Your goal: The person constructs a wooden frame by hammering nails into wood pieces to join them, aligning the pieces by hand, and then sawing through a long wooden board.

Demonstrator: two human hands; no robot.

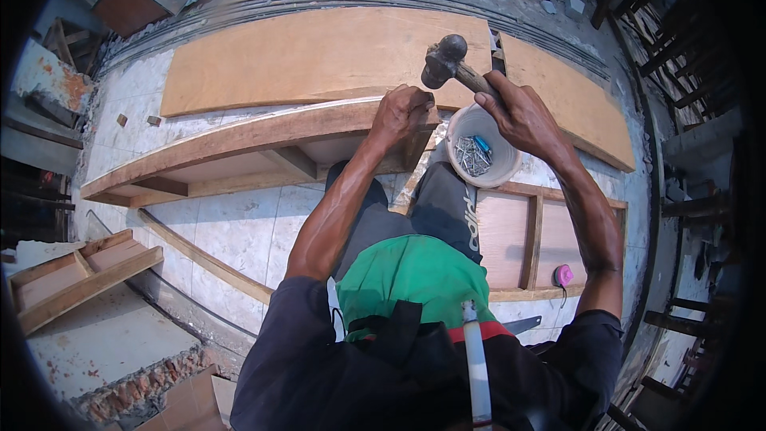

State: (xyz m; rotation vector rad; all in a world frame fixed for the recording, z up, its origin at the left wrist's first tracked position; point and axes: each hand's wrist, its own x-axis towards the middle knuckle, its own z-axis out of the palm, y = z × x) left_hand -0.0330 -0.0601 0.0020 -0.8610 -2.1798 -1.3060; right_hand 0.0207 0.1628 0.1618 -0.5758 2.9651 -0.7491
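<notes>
Right hand (527, 118), at two o'clock, is clamped on the hammer (466, 74), at one o'clock, so a badly aimed blow could bruise the left hand (396, 117), curled shut, contents unclear, over the wooden frame (239, 141) toward twelve o'clock.

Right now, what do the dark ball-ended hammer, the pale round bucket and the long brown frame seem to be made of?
Hammer: head probably steel, dull and dark with a faint sheen; handle likely bare wood, brown and streaky. Bucket: perhaps matte plastic, given its smooth, smudged look. Frame: apparently rough, unvarnished wood, its surface unevenly brown.
</notes>
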